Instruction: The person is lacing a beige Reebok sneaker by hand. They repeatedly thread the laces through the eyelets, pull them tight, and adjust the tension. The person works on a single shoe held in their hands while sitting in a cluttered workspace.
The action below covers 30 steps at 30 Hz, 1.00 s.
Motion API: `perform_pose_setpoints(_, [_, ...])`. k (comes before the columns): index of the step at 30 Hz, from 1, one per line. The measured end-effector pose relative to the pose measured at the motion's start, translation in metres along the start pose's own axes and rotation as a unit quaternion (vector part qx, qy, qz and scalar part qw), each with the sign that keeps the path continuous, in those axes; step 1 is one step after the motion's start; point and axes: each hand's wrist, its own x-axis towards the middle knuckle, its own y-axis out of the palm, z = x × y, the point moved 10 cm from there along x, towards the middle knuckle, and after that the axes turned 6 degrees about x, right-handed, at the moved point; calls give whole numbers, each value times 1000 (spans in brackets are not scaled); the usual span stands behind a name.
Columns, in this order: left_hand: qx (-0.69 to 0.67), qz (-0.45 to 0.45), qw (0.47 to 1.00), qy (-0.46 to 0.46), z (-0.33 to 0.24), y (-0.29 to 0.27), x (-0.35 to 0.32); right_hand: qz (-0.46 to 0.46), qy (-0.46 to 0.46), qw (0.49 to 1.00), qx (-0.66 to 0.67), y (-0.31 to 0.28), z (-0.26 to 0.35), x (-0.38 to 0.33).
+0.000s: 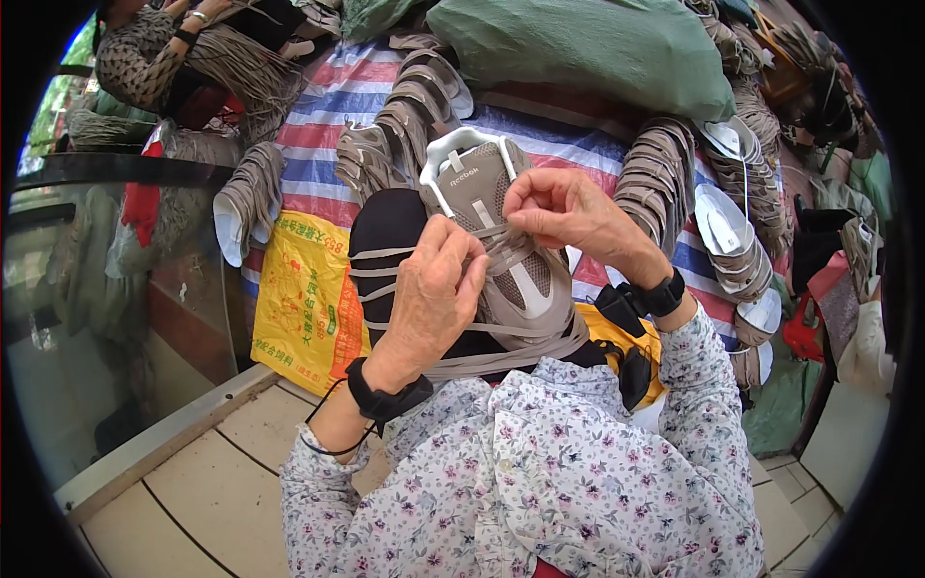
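A taupe shoe upper [489, 181] with white trim and a mesh tongue lies across my lap, its collar pointing away from me. My left hand [434, 289] is closed at the left side of its eyelets, fingertips pinched on a flat taupe shoelace [499, 237]. On the other side my right hand [570, 214] is raised a little over the upper, thumb and forefinger pinched together at the lace. Its fingers partly hide the lace's end. A bundle of loose laces [551, 349] wraps over my dark-clad leg, below the upper's toe.
Nested rows of shoe uppers [657, 178] stand on a striped plastic sheet [316, 144]. A large green sack [588, 53] lies at the back. A yellow printed bag [303, 289] is at left, beside a glass panel [116, 299]. Another person [145, 58] sits far left among laces.
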Motion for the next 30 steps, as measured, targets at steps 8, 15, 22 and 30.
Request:
perform_pose_setpoints(8, [-1,76,997,30,0,-4,2,-214,-132,932,261,-203,14,-3])
perform_pose_setpoints(15, [23,83,996,-5,9,-5,3,-415,-273,868,-19,-490,80,-120])
perform_pose_setpoints(22, [15,11,999,-46,16,-12,11,-494,-237,834,64,-541,87,-172])
perform_pose_setpoints(30, [74,0,997,35,3,-8,16,-227,-129,923,-281,-181,76,-48])
